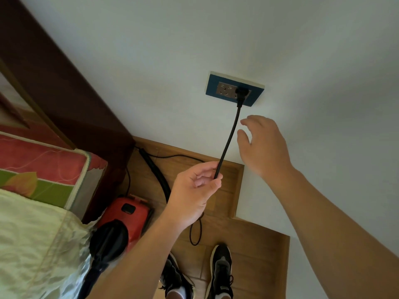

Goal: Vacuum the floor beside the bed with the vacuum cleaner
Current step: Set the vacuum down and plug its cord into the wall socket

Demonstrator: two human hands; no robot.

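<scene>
While the left hand (195,186) pinches the black power cord (228,139) between thumb and fingertips, its grip is closed tightly on that cord a little below the wall socket (234,89). From the pinch the cord runs taut up to a black plug (241,94) seated in the right-hand outlet of the blue-framed socket plate on the white wall (302,50). Just to the right of the cord, the right hand (264,145) hovers with its grip open, fingers spread and loosely curled, holding nothing and touching neither cord nor wall as far as can be seen.

Well below and to the left of both hands, the vacuum cleaner (127,214) sits on the wooden floor (216,190), its red body with a black front end tucked right beside the dark wooden bed frame (64,93). Its black hose (157,175) curves away over the floor toward the corner where bed frame and wall meet. More slack cord loops on the floor below the left wrist, near the person's black shoes (221,270). On the bed lie a red and green patterned mattress (43,169) and a pale cream cover (32,244), at the left edge of the view.
</scene>
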